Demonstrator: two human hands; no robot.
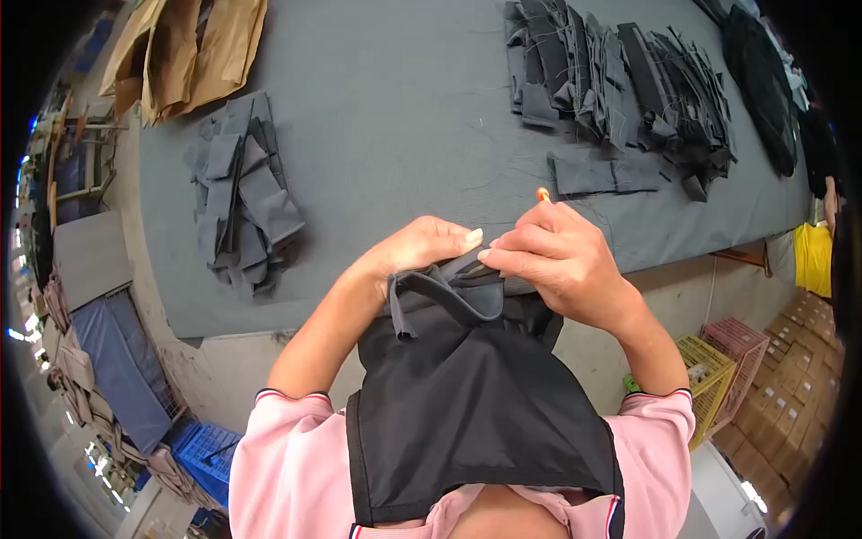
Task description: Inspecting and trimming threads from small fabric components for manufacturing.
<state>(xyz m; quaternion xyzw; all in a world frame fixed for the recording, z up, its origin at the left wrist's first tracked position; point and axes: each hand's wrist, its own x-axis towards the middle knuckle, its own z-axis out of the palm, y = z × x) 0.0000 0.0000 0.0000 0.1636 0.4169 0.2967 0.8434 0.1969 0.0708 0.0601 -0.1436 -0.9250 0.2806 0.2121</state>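
A dark grey fabric strip [476,305] is pinched between my two hands, close to the near edge of the table. It hangs in a loop in front of my black apron [476,404]. My left hand [415,247] is closed on it, thumb upward. Opposite, the thumb and fingers of my right hand [567,265] press together on the strip's other part, a small gap from my left thumb. An orange-tipped thin tool [543,195] sticks up from my right fist; the rest of it is hidden, so its kind does not show.
Grey fabric pieces [242,189] lie heaped on the table [386,117] at left. Stacked strips with loose threads [575,81] and a flat piece [584,175] lie at right. A brown paper bag [189,54] stands far left; yellow [709,368] and pink crates [741,346] stand below right.
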